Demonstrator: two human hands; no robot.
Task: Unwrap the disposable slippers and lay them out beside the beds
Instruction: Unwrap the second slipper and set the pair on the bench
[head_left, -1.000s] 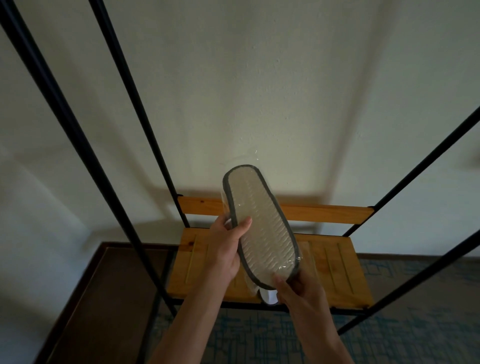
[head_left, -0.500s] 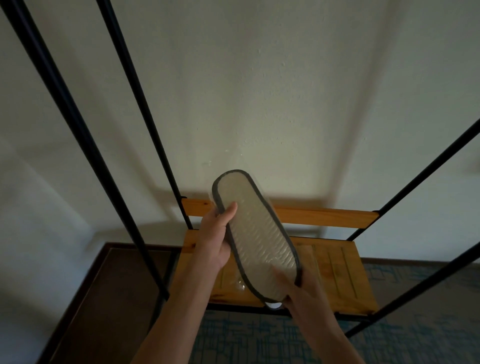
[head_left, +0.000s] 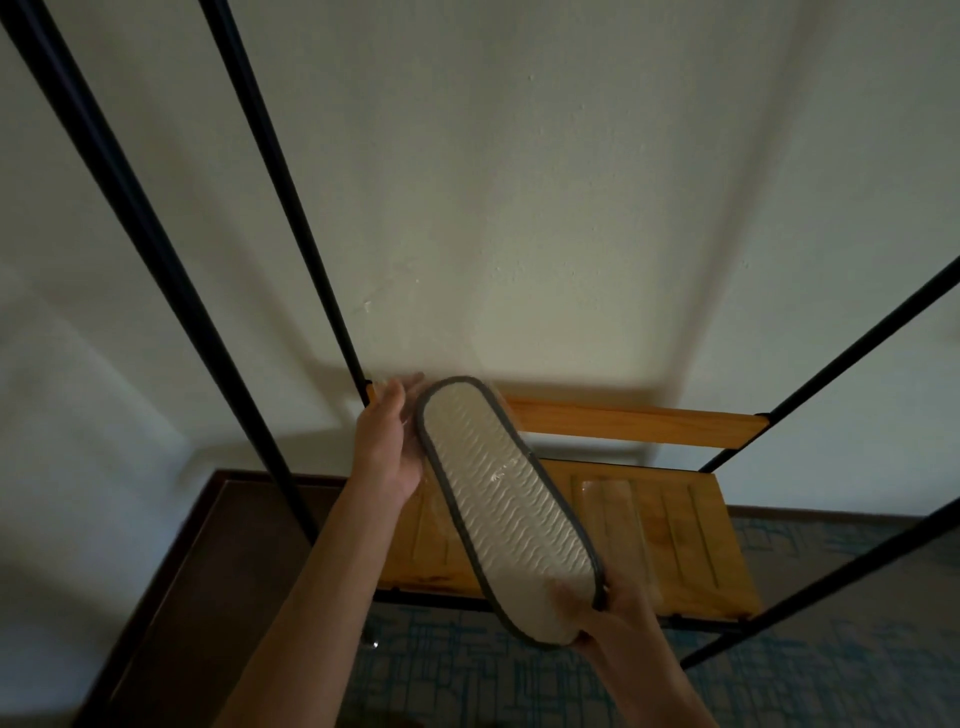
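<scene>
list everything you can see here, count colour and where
slippers: one flat pack, pale sole with grey edging, in clear wrap, held in both hands above the shelf
shelf: one, orange-brown wood slats with a back rail, low against the wall
poles: several, black, slanting up from the shelf on both sides
wall: one, off-white, behind the shelf
skirting: dark brown strip along the base of the wall
floor: dark brown at left, blue-patterned grey carpet at right
left hand: at the pack's far end, fingers spread on the wrap
right hand: gripping the pack's near end
</scene>
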